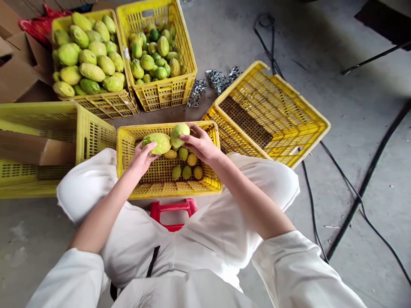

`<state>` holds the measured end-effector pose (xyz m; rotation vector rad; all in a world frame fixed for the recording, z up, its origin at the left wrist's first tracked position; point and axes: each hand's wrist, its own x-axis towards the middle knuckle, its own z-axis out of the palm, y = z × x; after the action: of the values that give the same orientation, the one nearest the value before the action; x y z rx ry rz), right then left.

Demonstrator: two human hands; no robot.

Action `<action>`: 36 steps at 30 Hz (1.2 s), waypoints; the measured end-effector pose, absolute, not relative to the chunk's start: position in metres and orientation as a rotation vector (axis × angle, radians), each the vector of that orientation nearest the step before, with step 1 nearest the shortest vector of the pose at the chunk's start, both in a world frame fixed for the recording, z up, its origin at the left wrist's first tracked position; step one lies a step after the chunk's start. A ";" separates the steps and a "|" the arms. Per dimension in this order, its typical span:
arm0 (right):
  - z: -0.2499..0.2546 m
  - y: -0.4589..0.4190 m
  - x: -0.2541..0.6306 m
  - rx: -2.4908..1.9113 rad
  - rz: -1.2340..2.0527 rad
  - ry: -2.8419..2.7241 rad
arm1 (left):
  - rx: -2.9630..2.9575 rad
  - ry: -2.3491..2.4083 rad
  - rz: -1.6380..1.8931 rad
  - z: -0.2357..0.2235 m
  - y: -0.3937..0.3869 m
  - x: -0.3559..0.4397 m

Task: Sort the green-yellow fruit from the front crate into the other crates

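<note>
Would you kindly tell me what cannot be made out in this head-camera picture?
All in the head view:
Part of the left hand: hidden by the elongated yellow-green fruit it holds.
The pale yellow plastic crate at far left: its left end is cut off by the picture's edge.
The red plastic object: partly covered by the white trousers.
Deeper contents of the heaped yellow plastic crate: hidden beneath the top fruit.
</note>
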<state>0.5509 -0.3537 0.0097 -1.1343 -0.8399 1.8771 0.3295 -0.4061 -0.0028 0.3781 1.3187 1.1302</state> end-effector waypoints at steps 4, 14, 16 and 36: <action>0.010 -0.354 0.552 -1.128 1.919 -0.853 | 0.290 1.316 1.183 -0.001 -0.406 0.331; 0.011 -0.355 0.550 -1.255 1.986 -0.908 | 0.209 1.332 1.223 -0.004 -0.406 0.332; 0.011 -0.355 0.549 -1.270 1.960 -0.890 | 0.237 1.327 1.201 -0.004 -0.406 0.332; 0.006 -0.352 0.550 -1.248 1.889 -0.806 | 0.369 1.289 1.031 0.003 -0.402 0.329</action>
<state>0.5500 -0.3521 0.0060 -1.2484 -0.8063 1.8894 0.3287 -0.4021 0.0027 0.3689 1.2891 1.0314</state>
